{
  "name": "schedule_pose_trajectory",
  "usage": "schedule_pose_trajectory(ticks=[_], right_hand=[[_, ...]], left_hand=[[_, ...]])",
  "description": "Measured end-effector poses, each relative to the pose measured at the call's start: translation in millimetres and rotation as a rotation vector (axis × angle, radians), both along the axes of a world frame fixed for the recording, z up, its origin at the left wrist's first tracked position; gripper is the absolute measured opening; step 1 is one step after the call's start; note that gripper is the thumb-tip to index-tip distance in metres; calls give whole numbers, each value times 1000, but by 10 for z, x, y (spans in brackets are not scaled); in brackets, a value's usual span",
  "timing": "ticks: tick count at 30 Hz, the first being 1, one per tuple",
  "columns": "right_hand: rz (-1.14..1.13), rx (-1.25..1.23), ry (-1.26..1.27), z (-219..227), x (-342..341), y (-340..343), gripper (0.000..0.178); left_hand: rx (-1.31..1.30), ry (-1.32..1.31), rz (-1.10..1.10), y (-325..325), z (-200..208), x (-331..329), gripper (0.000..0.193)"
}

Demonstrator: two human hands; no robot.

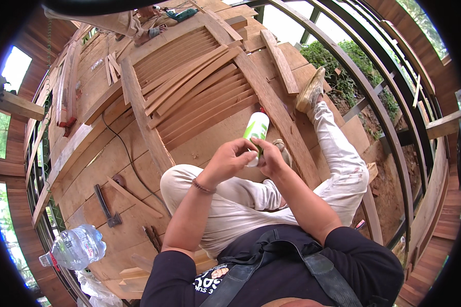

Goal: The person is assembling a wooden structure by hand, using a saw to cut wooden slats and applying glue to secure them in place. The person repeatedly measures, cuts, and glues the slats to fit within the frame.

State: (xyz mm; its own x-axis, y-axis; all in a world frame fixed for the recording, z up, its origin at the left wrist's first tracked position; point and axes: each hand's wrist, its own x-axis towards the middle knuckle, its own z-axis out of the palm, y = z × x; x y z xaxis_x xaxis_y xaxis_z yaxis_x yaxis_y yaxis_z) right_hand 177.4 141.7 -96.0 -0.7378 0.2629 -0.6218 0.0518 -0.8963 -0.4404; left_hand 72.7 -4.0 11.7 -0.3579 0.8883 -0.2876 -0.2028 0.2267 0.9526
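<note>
Between my raised knees I hold a white and green plastic bottle, tilted, with a small red tip showing at its far end. My left hand is closed on its near end from the left, thumb and fingers bent. From the other side my right hand wraps round the same end. Fingers cover the near end, so what they do there is partly hidden. Just beyond the bottle lies a wooden frame filled with slanted slats; several loose strips rest across it.
A hammer-like tool and a black cable lie at left on the plank floor. A large clear water bottle is at lower left. Another person's leg and a green power tool are far off. Metal rails border the right.
</note>
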Motion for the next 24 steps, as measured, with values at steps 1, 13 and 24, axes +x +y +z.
schedule_pose_trajectory(ticks=[1, 13, 24], right_hand=[[79, 61, -18, 98, 82, -21, 46], [553, 808, 265, 83, -108, 187, 75], [702, 1811, -570, -158, -930, 708, 106]], left_hand=[[-46, 33, 75, 1, -48, -53, 24], [251, -90, 703, -77, -252, -305, 49], [320, -140, 788, -99, -170, -345, 50]])
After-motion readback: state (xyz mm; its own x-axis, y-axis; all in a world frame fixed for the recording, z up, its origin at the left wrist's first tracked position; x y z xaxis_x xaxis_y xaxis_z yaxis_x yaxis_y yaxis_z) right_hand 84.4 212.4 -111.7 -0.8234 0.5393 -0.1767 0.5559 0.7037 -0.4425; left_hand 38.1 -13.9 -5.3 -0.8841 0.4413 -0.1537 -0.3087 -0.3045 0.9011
